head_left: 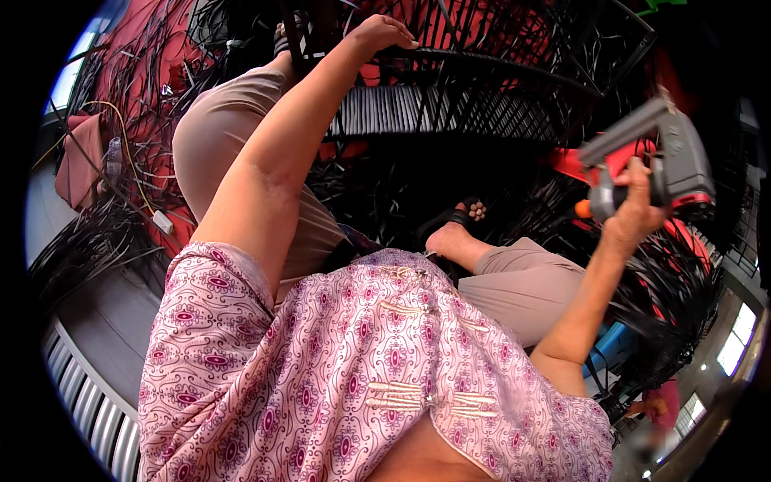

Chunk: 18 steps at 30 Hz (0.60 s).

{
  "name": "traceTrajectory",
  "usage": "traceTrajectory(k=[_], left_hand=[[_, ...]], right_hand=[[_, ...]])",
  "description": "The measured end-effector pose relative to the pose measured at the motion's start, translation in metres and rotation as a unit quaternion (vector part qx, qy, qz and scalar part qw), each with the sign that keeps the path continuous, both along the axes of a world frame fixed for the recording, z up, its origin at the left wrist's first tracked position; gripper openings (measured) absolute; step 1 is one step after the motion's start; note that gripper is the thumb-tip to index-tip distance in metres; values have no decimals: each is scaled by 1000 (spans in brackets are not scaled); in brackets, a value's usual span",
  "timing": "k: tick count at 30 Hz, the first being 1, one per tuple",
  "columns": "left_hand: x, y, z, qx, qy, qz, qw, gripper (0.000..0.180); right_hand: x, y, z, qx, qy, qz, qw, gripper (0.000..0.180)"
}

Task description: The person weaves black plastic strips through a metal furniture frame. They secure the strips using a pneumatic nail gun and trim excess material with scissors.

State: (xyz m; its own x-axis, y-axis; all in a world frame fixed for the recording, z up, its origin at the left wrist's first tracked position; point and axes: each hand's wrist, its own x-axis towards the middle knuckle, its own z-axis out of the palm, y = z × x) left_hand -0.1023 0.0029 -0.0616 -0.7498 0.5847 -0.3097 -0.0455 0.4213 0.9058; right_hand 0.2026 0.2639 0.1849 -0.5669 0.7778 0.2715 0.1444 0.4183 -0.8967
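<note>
My right hand (634, 207) is wrapped round the handle of a grey nail gun or stapler (687, 161) with red trim and an orange knob, held up at the right. Its exact kind is hard to tell. Ahead of me stands a black furniture frame (514, 68) with a panel woven from flat grey and black strips (401, 110). Over the top of this frame reaches my left hand (384, 34), fingers stretched out and nothing visible in them. Whether its fingertips touch the frame, I cannot tell. The tool is apart from the frame.
Loose black strips (120, 249) lie over the red floor covering (161, 48). A yellow cord (124, 132) runs to a white connector (163, 222) near a brownish cloth (79, 165). Grey slats (88, 402) are at lower left. Another person (662, 406) is at lower right.
</note>
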Motion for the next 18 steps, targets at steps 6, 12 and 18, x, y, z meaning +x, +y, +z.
traceTrajectory(k=[6, 12, 18], left_hand=[[-4, 5, -1, -12, 63, -42, 997, 25], [-10, 8, -16, 13, -79, 50, 996, 24], [-5, 4, 9, 42, -9, -5, 999, 24]], right_hand=[[-19, -117, -114, -146, -43, 155, 976, 14], [-38, -144, -197, 64, -72, 255, 962, 40], [-51, -139, -221, 139, -123, 251, 950, 29]])
